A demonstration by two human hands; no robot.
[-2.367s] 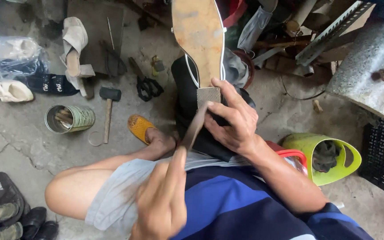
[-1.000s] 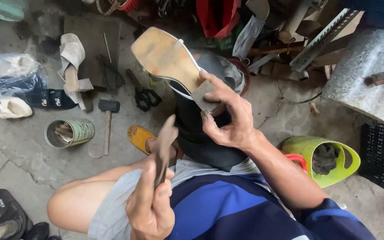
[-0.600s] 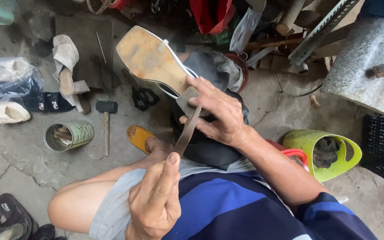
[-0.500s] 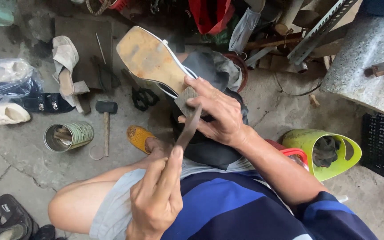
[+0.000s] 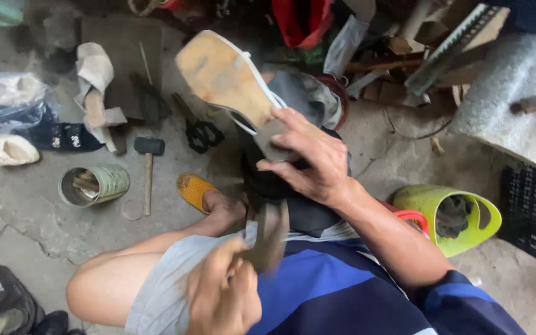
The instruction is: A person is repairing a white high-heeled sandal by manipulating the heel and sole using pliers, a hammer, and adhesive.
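A person's right hand clamps the heel end of an upturned white sandal, its flat tan sole roughened, above the concrete floor. The left hand closes around a blurred metal tool raised below it. A misjudged stroke could catch the bracing fingers.

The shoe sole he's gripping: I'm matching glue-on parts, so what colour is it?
Tan brown, with a white edge, on the shoe in the right hand; head view.
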